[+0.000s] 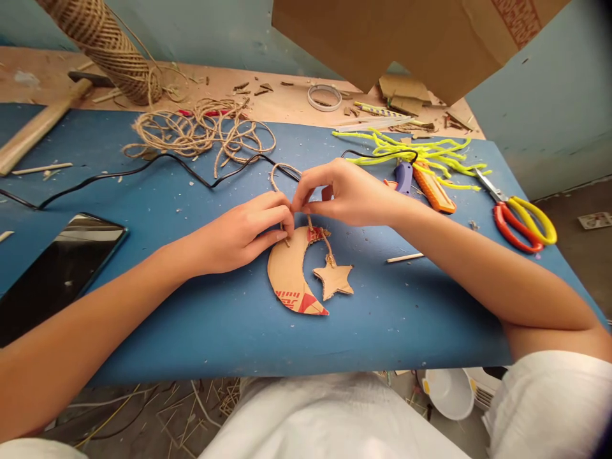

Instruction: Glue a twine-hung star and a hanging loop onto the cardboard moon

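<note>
A crescent moon (285, 271) cut from cardboard lies flat on the blue mat, with red print at both ends. From its upper tip a short twine runs to a small cardboard star (335, 281), which rests inside the curve. A loop of twine (274, 173) rises from the moon's top. My left hand (246, 233) is closed in a pinch on the twine at the moon's upper left edge; a twine end pokes out below its fingertips. Just above the moon, my right hand (351, 191) pinches the twine too, its fingertips touching the left ones and partly hiding the strand.
Loose twine (191, 131) and a twine spool (108, 51) sit behind. A black cable (191, 171) crosses the mat. At left are a phone (62, 268) and hammer (48, 127); at right, scissors (521, 220), an orange cutter (434, 188), a purple-handled tool (404, 177) and yellow-green strands (430, 150).
</note>
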`<state>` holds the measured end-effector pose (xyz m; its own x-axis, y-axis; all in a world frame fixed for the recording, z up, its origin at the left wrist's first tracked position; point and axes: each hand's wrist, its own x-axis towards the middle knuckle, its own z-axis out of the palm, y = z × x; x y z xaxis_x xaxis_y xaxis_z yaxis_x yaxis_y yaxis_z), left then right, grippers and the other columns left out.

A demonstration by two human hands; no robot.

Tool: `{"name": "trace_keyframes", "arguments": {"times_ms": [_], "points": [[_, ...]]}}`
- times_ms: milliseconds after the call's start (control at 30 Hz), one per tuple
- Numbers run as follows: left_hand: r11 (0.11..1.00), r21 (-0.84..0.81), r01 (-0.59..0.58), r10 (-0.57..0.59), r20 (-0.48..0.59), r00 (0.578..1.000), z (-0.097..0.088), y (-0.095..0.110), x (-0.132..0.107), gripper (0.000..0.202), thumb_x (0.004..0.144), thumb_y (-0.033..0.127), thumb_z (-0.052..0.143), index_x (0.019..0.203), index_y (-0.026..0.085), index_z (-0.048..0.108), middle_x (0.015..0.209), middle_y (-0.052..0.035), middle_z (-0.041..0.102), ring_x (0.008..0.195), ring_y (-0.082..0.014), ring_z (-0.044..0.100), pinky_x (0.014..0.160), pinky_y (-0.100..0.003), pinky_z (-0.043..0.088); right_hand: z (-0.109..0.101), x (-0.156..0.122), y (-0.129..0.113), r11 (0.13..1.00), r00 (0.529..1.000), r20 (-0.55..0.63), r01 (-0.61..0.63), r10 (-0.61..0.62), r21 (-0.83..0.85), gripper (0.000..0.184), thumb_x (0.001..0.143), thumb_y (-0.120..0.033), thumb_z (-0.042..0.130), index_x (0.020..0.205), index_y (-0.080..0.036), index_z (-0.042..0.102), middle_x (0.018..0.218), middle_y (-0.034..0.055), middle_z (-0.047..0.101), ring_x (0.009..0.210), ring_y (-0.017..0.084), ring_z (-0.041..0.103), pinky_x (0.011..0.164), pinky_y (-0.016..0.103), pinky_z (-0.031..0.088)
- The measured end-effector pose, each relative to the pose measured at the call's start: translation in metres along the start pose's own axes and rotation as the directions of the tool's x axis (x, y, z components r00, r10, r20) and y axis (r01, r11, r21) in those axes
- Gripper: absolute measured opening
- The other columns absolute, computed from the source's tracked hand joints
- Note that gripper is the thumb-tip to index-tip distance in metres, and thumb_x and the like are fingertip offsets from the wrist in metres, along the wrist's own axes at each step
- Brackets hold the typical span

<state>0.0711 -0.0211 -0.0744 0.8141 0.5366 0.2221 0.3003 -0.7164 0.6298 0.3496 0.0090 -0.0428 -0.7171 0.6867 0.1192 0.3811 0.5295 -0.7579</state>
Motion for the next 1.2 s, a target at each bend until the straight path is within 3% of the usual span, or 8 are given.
{"name": "trace_keyframes", "arguments": {"times_ms": [267, 433, 500, 600, 733, 833, 1000, 1200], "points": [[0.988, 0.142, -0.053, 0.063, -0.069, 0.996, 0.002, -0.001, -0.002, 0.008, 0.116, 0.021, 0.062, 0.111, 0.022, 0.069, 0.117, -0.0059, 0.077, 0.111, -0.0233, 0.075, 0.101, -0.04, 0.06, 0.006, -0.001, 0.003, 0.995, 0.995, 0.03, -0.098, 0.098, 0.016, 0.018, 0.086, -0.009, 0.073, 0.094, -0.021, 0.082, 0.099, 0.0016, 0.087, 0.092, 0.021, 0.079, 0.085, 0.033, 0.06], [0.971, 0.241, -0.01, 0.072, -0.248, 0.966, -0.011, 0.009, -0.003, 0.005, 0.113, 0.02, 0.065, 0.111, 0.023, 0.069, 0.125, -0.0053, 0.08, 0.075, -0.0125, 0.068, 0.075, -0.032, 0.057, 0.001, -0.003, -0.003, 0.988, 0.998, -0.035, -0.054, 0.049, -0.144, 0.016, 0.091, -0.016, 0.079, 0.105, -0.02, 0.084, 0.127, 0.0067, 0.079, 0.092, 0.018, 0.079, 0.087, 0.036, 0.057], [0.965, 0.262, 0.027, 0.043, -0.258, 0.965, -0.016, 0.017, -0.003, 0.007, 0.113, 0.022, 0.065, 0.108, 0.023, 0.069, 0.12, -0.0045, 0.079, 0.073, -0.0126, 0.067, 0.071, -0.032, 0.054, -0.012, -0.008, -0.01, 0.975, 0.997, -0.075, -0.043, 0.027, -0.218, 0.012, 0.095, -0.023, 0.082, 0.107, -0.023, 0.085, 0.13, 0.0071, 0.079, 0.092, 0.019, 0.078, 0.088, 0.038, 0.056], [0.933, 0.351, 0.074, -0.011, -0.179, 0.984, -0.022, 0.024, 0.003, 0.009, 0.113, 0.025, 0.064, 0.112, 0.023, 0.072, 0.125, -0.0048, 0.079, 0.072, -0.0133, 0.067, 0.069, -0.033, 0.049, -0.044, -0.027, -0.013, 0.915, 0.984, -0.176, -0.094, 0.025, -0.392, 0.009, 0.103, -0.026, 0.076, 0.105, -0.027, 0.085, 0.118, 0.0067, 0.082, 0.096, 0.024, 0.076, 0.091, 0.043, 0.054], [0.885, 0.465, -0.008, 0.033, -0.046, 0.998, -0.02, 0.014, 0.02, 0.024, 0.114, 0.024, 0.059, 0.129, 0.028, 0.077, 0.147, -0.0048, 0.079, 0.074, -0.0142, 0.067, 0.068, -0.034, 0.045, -0.093, -0.076, 0.011, 0.776, 0.966, -0.215, -0.246, 0.146, -0.581, 0.027, 0.102, -0.02, 0.065, 0.107, -0.031, 0.088, 0.113, 0.0077, 0.085, 0.107, 0.031, 0.074, 0.092, 0.048, 0.052], [0.911, 0.402, -0.088, 0.095, 0.002, 0.995, -0.01, -0.005, 0.036, 0.031, 0.113, 0.024, 0.057, 0.131, 0.03, 0.081, 0.156, -0.0074, 0.075, 0.084, -0.0171, 0.073, 0.076, -0.035, 0.052, -0.111, -0.109, 0.039, 0.774, 0.967, -0.071, -0.24, 0.247, -0.585, 0.044, 0.097, -0.019, 0.06, 0.125, -0.033, 0.092, 0.131, 0.0103, 0.084, 0.123, 0.035, 0.073, 0.102, 0.053, 0.056], [0.974, 0.157, -0.161, 0.16, 0.023, 0.987, 0.004, -0.028, 0.048, 0.027, 0.115, 0.023, 0.058, 0.118, 0.026, 0.085, 0.153, -0.011, 0.075, 0.114, -0.0226, 0.078, 0.097, -0.039, 0.061, -0.108, -0.122, 0.068, 0.852, 0.981, 0.029, -0.154, 0.194, -0.5, 0.059, 0.091, -0.018, 0.061, 0.137, -0.039, 0.092, 0.154, 0.0053, 0.081, 0.142, 0.034, 0.071, 0.121, 0.056, 0.058], [0.99, 0.03, -0.14, 0.142, -0.049, 0.989, 0.01, -0.036, 0.044, 0.02, 0.113, 0.022, 0.065, 0.104, 0.023, 0.083, 0.136, -0.0107, 0.08, 0.113, -0.0213, 0.077, 0.09, -0.033, 0.061, -0.117, -0.115, 0.074, 0.869, 0.971, 0.05, -0.184, 0.232, -0.458, 0.052, 0.09, -0.018, 0.062, 0.13, -0.03, 0.093, 0.145, 0.0102, 0.082, 0.124, 0.031, 0.073, 0.096, 0.045, 0.057]]}}
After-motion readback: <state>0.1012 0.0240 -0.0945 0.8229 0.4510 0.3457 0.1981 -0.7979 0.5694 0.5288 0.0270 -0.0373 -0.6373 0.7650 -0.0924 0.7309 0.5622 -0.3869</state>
